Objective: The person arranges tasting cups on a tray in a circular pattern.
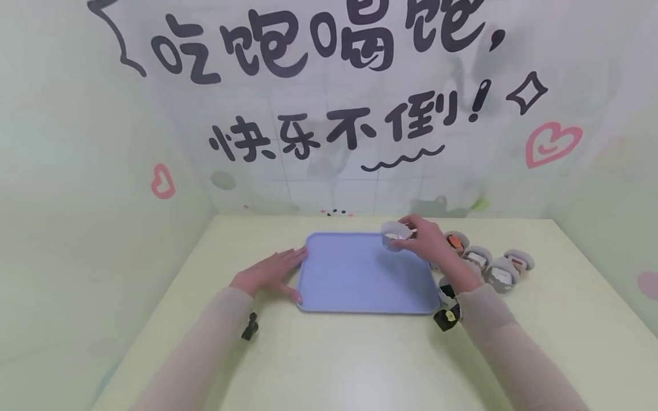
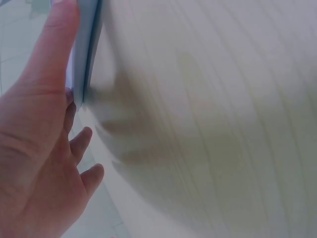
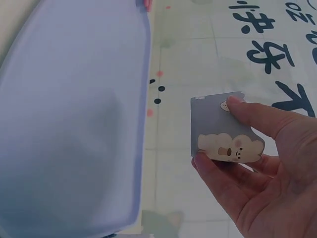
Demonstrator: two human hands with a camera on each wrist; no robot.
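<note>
A blue tray (image 1: 354,279) meets an outstretched left hand (image 1: 272,274) at its left edge; the right hand (image 1: 434,242) pinches a printed cup (image 3: 210,121) near the tray's far right corner, where a light, level grip should prevent tipping.

A cartoon-printed grey cup (image 3: 218,124) is held up near a blue tray (image 1: 354,277).

You've got one desk (image 1: 349,357); one tray (image 1: 360,274); one left grip (image 1: 271,271), one right grip (image 1: 429,241); one held cup (image 1: 393,243); four other cups (image 1: 498,285) clear; dark pieces (image 1: 445,321) by your right sleeve (image 1: 485,311) half-hidden, count unclear.
</note>
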